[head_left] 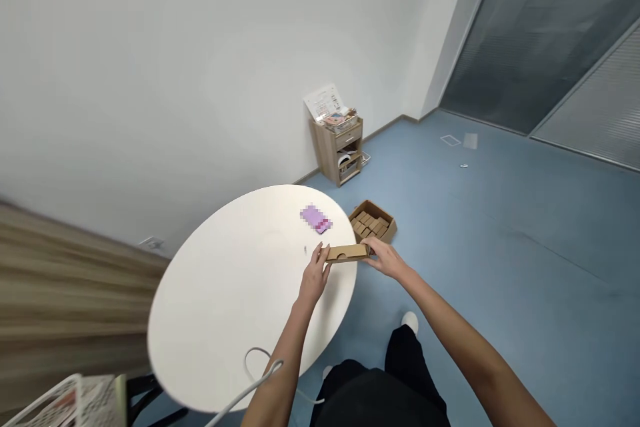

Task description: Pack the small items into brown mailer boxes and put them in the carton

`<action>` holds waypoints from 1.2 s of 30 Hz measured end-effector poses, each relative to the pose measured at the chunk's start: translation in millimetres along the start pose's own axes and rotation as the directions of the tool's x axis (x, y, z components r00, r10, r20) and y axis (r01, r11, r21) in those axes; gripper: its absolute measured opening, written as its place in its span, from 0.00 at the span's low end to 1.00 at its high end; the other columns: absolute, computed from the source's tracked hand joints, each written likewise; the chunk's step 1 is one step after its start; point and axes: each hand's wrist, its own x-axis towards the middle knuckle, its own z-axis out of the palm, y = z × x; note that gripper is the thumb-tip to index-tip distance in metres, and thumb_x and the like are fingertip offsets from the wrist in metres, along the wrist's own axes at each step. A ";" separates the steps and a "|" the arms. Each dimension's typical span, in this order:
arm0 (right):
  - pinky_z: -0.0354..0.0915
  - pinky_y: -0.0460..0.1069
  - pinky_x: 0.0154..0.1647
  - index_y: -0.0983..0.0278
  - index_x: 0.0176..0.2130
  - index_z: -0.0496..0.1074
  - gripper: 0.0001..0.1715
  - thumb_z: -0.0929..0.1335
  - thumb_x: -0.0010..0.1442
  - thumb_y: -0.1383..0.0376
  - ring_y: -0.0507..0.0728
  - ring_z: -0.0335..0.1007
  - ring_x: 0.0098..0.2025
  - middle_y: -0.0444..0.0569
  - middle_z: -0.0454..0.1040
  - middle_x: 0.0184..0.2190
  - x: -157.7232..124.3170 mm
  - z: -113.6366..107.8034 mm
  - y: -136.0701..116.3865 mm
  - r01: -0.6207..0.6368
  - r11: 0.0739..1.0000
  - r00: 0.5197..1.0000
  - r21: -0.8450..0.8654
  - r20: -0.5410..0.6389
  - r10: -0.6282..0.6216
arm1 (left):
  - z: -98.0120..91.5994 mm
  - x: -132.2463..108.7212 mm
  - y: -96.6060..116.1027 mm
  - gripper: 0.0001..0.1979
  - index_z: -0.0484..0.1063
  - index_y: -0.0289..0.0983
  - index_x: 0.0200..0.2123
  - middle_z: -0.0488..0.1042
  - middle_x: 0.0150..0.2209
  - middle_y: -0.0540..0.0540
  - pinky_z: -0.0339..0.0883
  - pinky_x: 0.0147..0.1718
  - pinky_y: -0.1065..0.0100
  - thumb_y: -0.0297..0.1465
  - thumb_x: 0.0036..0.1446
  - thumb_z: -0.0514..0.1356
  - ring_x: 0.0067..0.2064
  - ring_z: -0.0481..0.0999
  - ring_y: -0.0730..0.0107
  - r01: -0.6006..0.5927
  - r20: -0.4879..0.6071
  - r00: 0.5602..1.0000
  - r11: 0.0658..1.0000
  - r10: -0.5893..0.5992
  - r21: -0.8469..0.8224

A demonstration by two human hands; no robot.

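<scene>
Between my two hands is a small flat brown cardboard box (pixel 349 253), raised over the right edge of the white round table (pixel 225 287). My left hand (pixel 315 275) grips its left end, and my right hand (pixel 384 257) grips its right end. A semicircular thumb notch shows on the side facing me. Behind the box, a purple item (pixel 315 217), blurred by pixels, lies on the table. A tiny grey object (pixel 305 249) rests to the left of the box.
A cardboard carton (pixel 393 230) holding several small brown boxes stands on the floor beyond the table. A wooden cabinet (pixel 325 147) with papers on top is against the wall. A white cable (pixel 245 393) loops by my left forearm. Flat items (pixel 471 141) lie on the blue floor.
</scene>
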 end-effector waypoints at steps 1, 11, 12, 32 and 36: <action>0.66 0.50 0.42 0.58 0.52 0.66 0.20 0.67 0.61 0.60 0.57 0.69 0.40 0.50 0.71 0.43 -4.7 -16.0 15.8 0.003 1.000 1.000 -0.001 -0.022 -0.003 | 14.5 15.6 19.1 0.29 0.49 0.49 0.67 0.52 0.67 0.42 0.71 0.48 0.60 0.30 0.65 0.50 0.59 0.68 0.56 -0.031 0.005 1.000 0.999 0.031 0.038; 0.65 0.49 0.39 0.58 0.57 0.64 0.26 0.67 0.62 0.55 0.52 0.65 0.33 0.47 0.70 0.41 -19.5 -157.1 168.8 -0.082 0.997 0.996 -0.012 0.020 0.083 | 154.3 142.8 133.8 0.27 0.47 0.55 0.67 0.62 0.54 0.46 0.70 0.45 0.65 0.38 0.67 0.49 0.46 0.74 0.65 0.007 0.330 0.943 0.987 0.047 -0.161; 0.65 0.49 0.39 0.57 0.57 0.64 0.26 0.66 0.62 0.54 0.52 0.65 0.32 0.46 0.70 0.40 -14.7 -165.3 179.9 -0.108 0.994 0.993 0.004 0.047 0.108 | 162.7 150.5 136.0 0.27 0.47 0.55 0.67 0.63 0.53 0.47 0.69 0.47 0.65 0.39 0.67 0.48 0.47 0.73 0.65 0.036 0.375 0.926 0.973 0.054 -0.228; 0.58 0.48 0.41 0.56 0.50 0.68 0.21 0.68 0.58 0.56 0.56 0.69 0.45 0.47 0.73 0.47 240.9 -149.8 415.5 -0.297 0.913 0.871 -0.280 0.312 0.379 | 371.0 348.5 34.3 0.26 0.60 0.36 0.63 0.59 0.65 0.39 0.57 0.62 0.56 0.37 0.65 0.47 0.66 0.59 0.56 0.618 0.231 0.780 0.773 -0.581 -0.142; 0.59 0.48 0.40 0.58 0.51 0.66 0.20 0.66 0.61 0.54 0.57 0.71 0.44 0.49 0.72 0.48 282.4 -84.5 483.7 -0.299 0.857 0.853 -0.420 0.286 0.438 | 453.1 358.5 7.8 0.28 0.56 0.35 0.66 0.47 0.70 0.39 0.48 0.65 0.48 0.33 0.63 0.48 0.70 0.45 0.52 0.684 0.294 0.670 0.721 -0.681 0.112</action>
